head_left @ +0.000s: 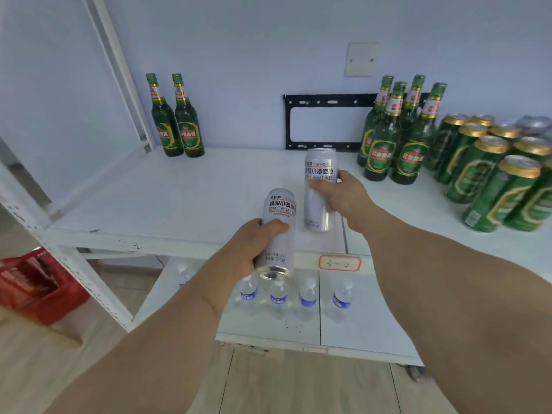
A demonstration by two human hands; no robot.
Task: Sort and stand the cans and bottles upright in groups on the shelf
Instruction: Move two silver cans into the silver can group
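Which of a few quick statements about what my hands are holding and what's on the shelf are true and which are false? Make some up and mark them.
1. Each hand holds a silver can. True: the left hand grips one silver can, the right hand the other silver can.
2. Two green bottles stand at the back left of the shelf. True.
3. The green cans are on the left. False: they are on the right, beside four green bottles.
4. The water bottles lie on their sides. False: they stand upright on the lower shelf.
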